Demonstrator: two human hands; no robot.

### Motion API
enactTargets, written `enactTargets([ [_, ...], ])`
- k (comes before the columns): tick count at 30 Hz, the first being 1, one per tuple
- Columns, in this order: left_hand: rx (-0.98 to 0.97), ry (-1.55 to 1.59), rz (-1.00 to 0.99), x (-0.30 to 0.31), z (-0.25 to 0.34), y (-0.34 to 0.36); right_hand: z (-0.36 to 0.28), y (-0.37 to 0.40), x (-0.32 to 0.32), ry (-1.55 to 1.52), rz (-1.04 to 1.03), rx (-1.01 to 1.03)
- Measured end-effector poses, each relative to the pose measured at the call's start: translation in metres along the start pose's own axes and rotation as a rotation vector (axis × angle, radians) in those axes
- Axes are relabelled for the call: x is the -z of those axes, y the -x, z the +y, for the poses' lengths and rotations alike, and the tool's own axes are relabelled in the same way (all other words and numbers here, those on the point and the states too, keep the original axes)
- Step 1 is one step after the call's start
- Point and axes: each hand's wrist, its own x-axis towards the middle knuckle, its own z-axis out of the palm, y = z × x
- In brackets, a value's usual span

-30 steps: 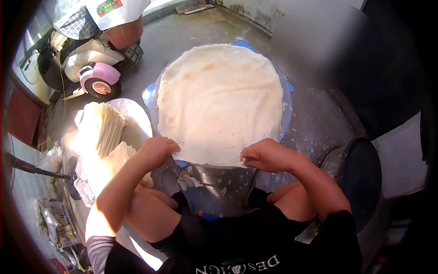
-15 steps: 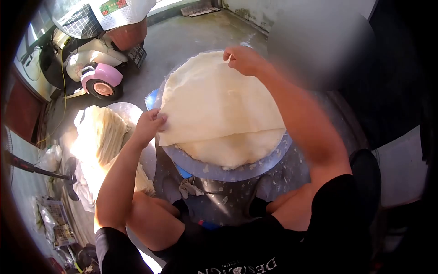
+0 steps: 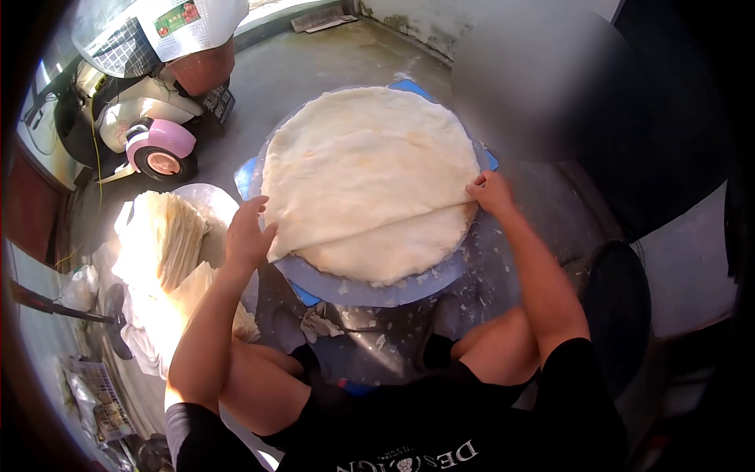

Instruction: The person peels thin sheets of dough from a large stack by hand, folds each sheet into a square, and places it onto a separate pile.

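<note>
A wide round stack of pale, thin dough sheets lies on a grey round board. The top sheet has a straight near edge running slantwise across the stack, and a lower layer shows in front of it. My right hand pinches the right end of that edge. On the opposite side, my left hand is open at the stack's left rim, thumb apart from the fingers and close to the sheet's corner.
To the left, a pile of folded pale sheets stands on another round board. Blue corners jut out under the main board. A scooter with a pink fender is at the back left, and a dark round seat at the right.
My right hand has come from the far edge down to the right side, laying the top sheet over the stack. My left hand has loosened its pinch at the left edge.
</note>
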Motion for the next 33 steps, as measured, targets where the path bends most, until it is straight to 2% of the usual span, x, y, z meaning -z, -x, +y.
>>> enactTargets([
  [2,-0.385,-0.043,-0.010,-0.010,0.031,0.005,0.001,-0.001,-0.005,-0.003,0.035,0.011],
  [3,-0.373,-0.045,-0.141,-0.010,0.061,0.009,0.002,-0.002,-0.008,-0.003,0.066,0.026],
  [6,-0.547,-0.027,-0.288,-0.041,0.102,0.015,0.010,-0.012,-0.015,-0.112,0.026,0.025],
  [7,-0.613,-0.031,-0.259,-0.058,0.108,0.015,0.007,-0.012,-0.012,-0.110,0.025,0.031],
  [9,-0.562,-0.065,-0.356,-0.085,0.130,0.013,-0.005,-0.010,-0.004,-0.179,-0.077,-0.119],
  [11,-0.660,-0.112,-0.305,-0.112,0.146,0.012,-0.007,-0.012,-0.002,-0.264,-0.051,-0.105],
  [13,-0.591,-0.087,-0.361,-0.134,0.161,0.012,-0.010,-0.010,0.000,-0.346,-0.027,-0.095],
  [15,-0.524,-0.063,-0.416,-0.147,0.166,0.012,-0.019,-0.004,0.007,-0.992,-0.206,-0.243],
  [16,-0.568,-0.074,-0.404,-0.152,0.167,0.014,-0.028,-0.001,0.011,-0.989,-0.208,-0.241],
  [18,-0.610,-0.080,-0.374,-0.156,0.168,0.018,-0.047,0.006,0.015,-1.113,-0.227,-0.061],
  [19,-0.610,-0.080,-0.378,-0.157,0.167,0.021,-0.061,0.008,0.013,-1.114,-0.228,-0.064],
  [21,-0.680,-0.110,-0.285,-0.159,0.165,0.025,-0.094,0.010,0.000,-1.019,-0.196,0.372],
  [23,-0.676,-0.123,-0.292,-0.159,0.166,0.027,-0.126,0.020,-0.023,-0.951,-0.289,0.522],
  [25,-0.672,-0.142,-0.296,-0.153,0.169,0.030,-0.152,0.035,-0.045,-0.673,-0.367,0.582],
  [27,-0.514,-0.085,-0.478,-0.146,0.172,0.034,-0.167,0.044,-0.072,-0.498,-0.410,0.581],
  [29,-0.455,-0.073,-0.475,-0.146,0.167,0.037,-0.169,0.045,-0.088,-0.489,-0.475,0.597],
  [31,-0.490,-0.029,-0.424,-0.132,0.162,0.042,-0.172,0.047,-0.091,-0.420,-0.416,0.693],
  [32,-0.483,-0.031,-0.422,-0.125,0.159,0.042,-0.172,0.042,-0.090,-0.422,-0.458,0.703],
  [33,-0.552,0.042,-0.232,-0.117,0.156,0.042,-0.171,0.037,-0.085,-0.423,-0.464,0.707],
])
